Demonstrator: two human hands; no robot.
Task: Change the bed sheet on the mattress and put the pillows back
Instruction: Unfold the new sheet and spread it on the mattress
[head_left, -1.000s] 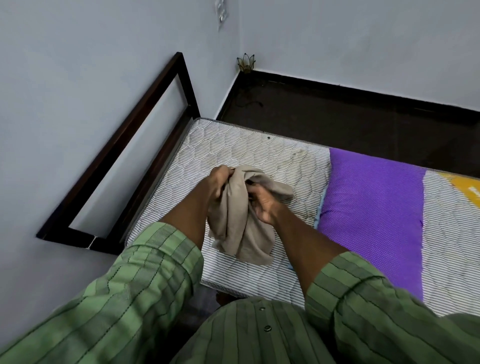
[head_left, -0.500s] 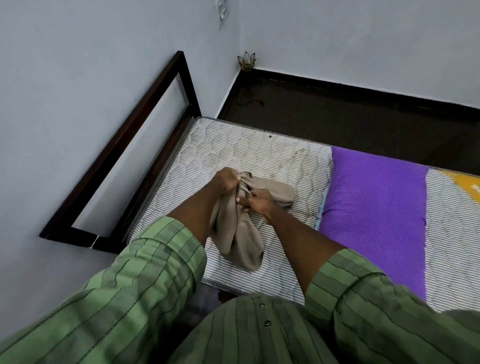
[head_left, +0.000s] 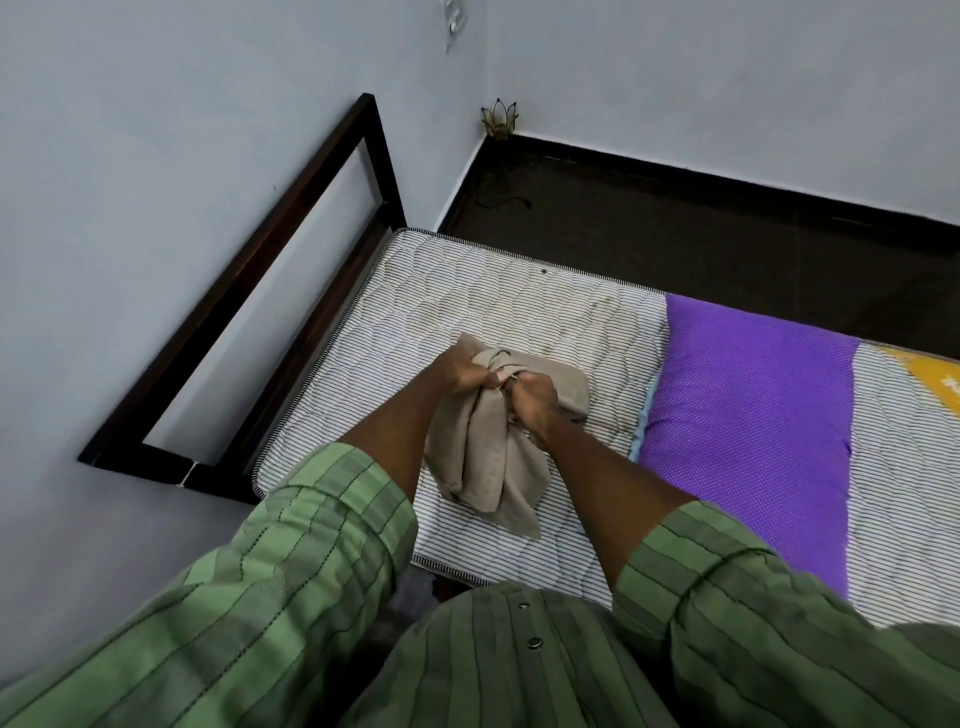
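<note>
Bundled cloth (head_left: 493, 457) on mattress (head_left: 467, 301), pillow (head_left: 748, 415) right, headboard (head_left: 249, 291) left

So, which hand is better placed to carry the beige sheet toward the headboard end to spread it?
Probably the left hand. It grips the beige sheet on the side nearer the headboard, over bare mattress. The right hand also grips it, nearer the purple pillow.

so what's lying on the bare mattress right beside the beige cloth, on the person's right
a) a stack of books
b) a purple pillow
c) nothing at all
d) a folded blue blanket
b: a purple pillow lies flat on the striped mattress, just to the right of the beige cloth that the left hand and right hand are gripping.
</note>
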